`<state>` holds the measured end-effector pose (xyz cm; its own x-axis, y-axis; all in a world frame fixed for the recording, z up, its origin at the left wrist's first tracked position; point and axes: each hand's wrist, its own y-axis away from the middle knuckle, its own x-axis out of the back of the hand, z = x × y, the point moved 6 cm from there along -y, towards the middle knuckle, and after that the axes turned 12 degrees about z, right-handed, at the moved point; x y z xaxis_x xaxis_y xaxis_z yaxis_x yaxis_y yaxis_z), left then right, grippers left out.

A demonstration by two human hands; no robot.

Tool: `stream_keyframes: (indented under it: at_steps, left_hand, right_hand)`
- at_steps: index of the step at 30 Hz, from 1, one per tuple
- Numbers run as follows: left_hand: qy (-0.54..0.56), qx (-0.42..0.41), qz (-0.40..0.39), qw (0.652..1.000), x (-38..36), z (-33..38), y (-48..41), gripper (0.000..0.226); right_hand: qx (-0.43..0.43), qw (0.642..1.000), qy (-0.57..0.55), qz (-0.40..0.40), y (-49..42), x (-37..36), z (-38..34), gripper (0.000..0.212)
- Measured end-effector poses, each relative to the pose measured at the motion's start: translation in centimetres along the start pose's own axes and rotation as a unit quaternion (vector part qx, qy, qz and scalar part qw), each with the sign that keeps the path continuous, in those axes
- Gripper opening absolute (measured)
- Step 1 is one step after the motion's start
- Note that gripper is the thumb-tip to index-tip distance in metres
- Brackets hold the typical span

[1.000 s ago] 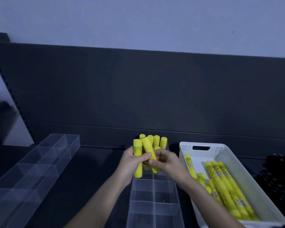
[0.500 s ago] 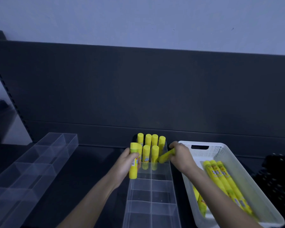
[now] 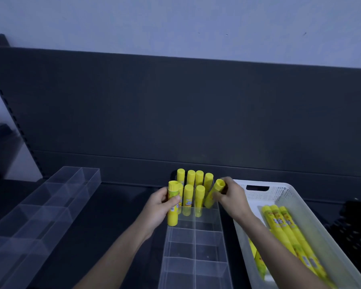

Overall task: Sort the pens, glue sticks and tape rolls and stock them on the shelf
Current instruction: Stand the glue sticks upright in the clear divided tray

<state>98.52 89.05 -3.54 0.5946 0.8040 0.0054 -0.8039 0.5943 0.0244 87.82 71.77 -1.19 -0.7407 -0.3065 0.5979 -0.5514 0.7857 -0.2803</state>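
Two hands each grip one smooth yellow glue stick: left hand (image 3: pixel 157 207) upright (image 3: pixel 172 205), right hand (image 3: pixel 232 198) tilted (image 3: pixel 213 195), above the clear organizer's (image 3: pixel 194 247) far end.

Left hand (image 3: pixel 161 205) and right hand (image 3: pixel 232 198) reach forward, fingers (image 3: pixel 227 183) curled.

view: head-worn | faces: forward, downward | range: close above shelf (image 3: pixel 117 209)

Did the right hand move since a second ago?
Yes. The right hand went rightward, from over the middle of the clear divided tray to its right edge, beside the white basket, holding a glue stick.
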Motion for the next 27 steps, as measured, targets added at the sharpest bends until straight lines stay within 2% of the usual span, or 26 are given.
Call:
stream_keyframes:
  at_steps: [3,5,7,9,12,16,21,24,25,27]
  left_hand:
    - [0.008,-0.004,-0.008,1.000,-0.7,0.4,0.0,0.015]
    - [0.015,-0.003,-0.009,1.000,-1.5,0.7,-0.1,0.012]
    - [0.025,0.008,-0.002,1.000,-2.3,1.2,-0.2,0.008]
    - [0.032,0.000,0.007,0.999,-3.1,2.0,-0.3,0.005]
    - [0.019,-0.031,-0.015,0.999,-4.3,3.4,-0.5,0.016]
    - [0.009,-0.009,-0.004,1.000,-4.8,3.2,-0.5,0.008]
    - [0.078,0.027,0.038,0.996,-2.9,2.4,-0.5,0.014]
    - [0.023,0.006,0.023,0.999,-2.5,2.0,-0.4,0.012]
    - [0.004,-0.001,0.019,1.000,-2.4,1.9,-0.3,0.007]
    - [-0.005,0.015,0.032,0.999,-1.6,1.2,-0.3,0.009]
  right_hand:
    - [-0.011,0.994,-0.108,0.006,0.0,1.4,-1.0,0.016]
    - [0.010,0.990,-0.137,-0.017,0.2,1.7,-2.1,0.014]
    - [0.060,0.992,-0.105,-0.047,0.6,1.5,-3.3,0.011]
    - [0.110,0.990,-0.051,-0.073,1.1,1.1,-4.0,0.020]
    - [0.132,0.986,-0.039,-0.095,1.9,0.9,-4.2,0.034]
    - [0.094,0.985,-0.095,-0.113,2.4,0.8,-3.0,0.036]
    - [-0.031,0.961,-0.236,-0.141,2.0,2.1,-1.1,0.013]
    - [-0.117,0.934,-0.328,-0.078,1.6,2.5,-0.9,0.014]
    - [-0.131,0.935,-0.329,-0.037,1.2,2.8,-0.8,0.016]
    - [-0.114,0.960,-0.253,0.039,0.1,3.6,-0.5,0.022]
